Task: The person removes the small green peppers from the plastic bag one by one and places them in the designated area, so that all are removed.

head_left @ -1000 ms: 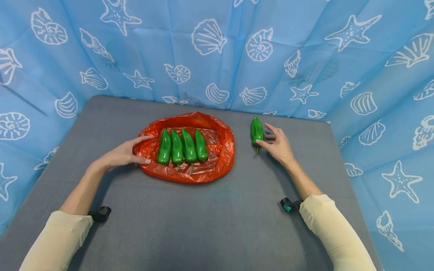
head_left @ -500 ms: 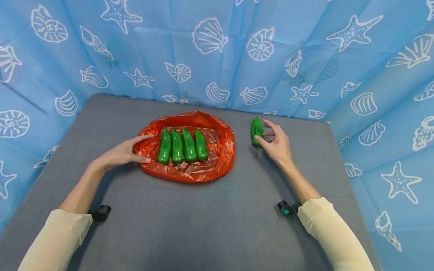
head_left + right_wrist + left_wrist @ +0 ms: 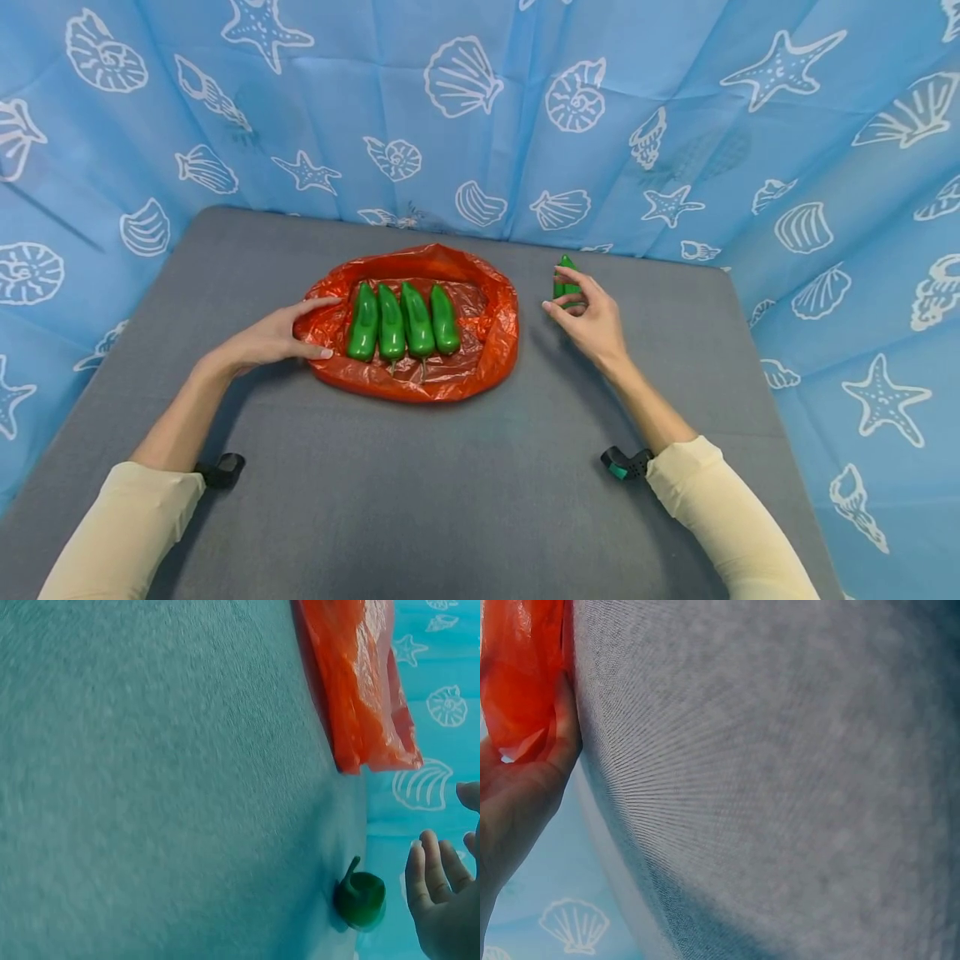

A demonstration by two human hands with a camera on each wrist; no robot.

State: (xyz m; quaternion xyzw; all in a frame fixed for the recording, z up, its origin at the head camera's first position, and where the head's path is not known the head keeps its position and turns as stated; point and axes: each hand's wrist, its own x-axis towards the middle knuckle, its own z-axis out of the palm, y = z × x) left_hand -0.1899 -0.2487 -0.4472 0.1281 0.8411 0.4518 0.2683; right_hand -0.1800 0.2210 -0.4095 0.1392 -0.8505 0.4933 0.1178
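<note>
A red plastic bag [image 3: 501, 346] lies wide-mouthed on the table with its rim spread. Inside it, several green peppers [image 3: 391, 325] are lined up side by side. My left hand [image 3: 262, 340] holds the bag's left end, thumb along the front side and a finger on the rim; the left wrist view shows red plastic [image 3: 521, 690] between them. To the right of the bag, one more green pepper [image 3: 567, 289] lies on the table. Over it is my right hand [image 3: 596, 327], partly covering it in the head view. In the right wrist view these fingers [image 3: 435, 874] are apart from the pepper [image 3: 361, 901].
Grey cloth covers the table [image 3: 420, 492], which stretches in front of the bag and to both sides. A blue curtain [image 3: 517, 150] with white shell prints hangs behind the table and along its sides. Black wrist straps [image 3: 222, 472] sit near both sleeves.
My right hand has come away from beside the single pepper and shifted left over it, so the pepper's lower part is now covered. The left hand and the bag have stayed put.
</note>
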